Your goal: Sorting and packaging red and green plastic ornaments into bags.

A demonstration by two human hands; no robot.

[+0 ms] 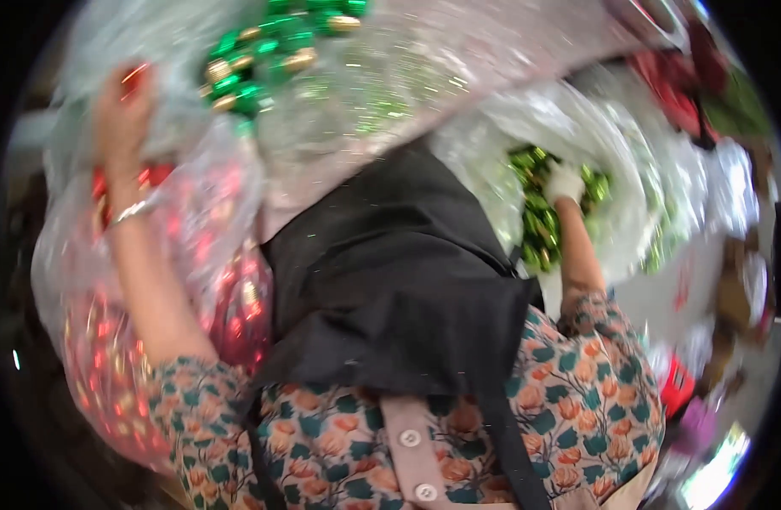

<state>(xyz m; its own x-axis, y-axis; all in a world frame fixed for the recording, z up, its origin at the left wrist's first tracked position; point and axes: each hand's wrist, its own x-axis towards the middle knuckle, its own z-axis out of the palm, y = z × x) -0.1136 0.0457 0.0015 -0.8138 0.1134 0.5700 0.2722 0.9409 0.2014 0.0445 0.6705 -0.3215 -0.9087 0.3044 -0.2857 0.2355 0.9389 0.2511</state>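
My left hand (122, 119), smeared by motion, is raised above a clear plastic bag (46, 263) at the left. A small shiny red ornament (133, 79) shows at its curled fingers. Red and gold ornaments (237, 297) fill that bag. My right hand (565, 182), in a white glove, reaches down into an open clear bag (633, 170) on the right. It touches shiny green ornaments (539, 225) there; its fingers are hidden among them, so their grip does not show.
Green and gold ornaments (275, 51) lie on the plastic-covered table (492, 38) ahead, beside clear plastic with lighter green pieces (382, 93). A black apron (382, 229) covers my lap. More bags and a red item (678, 382) stand at the far right.
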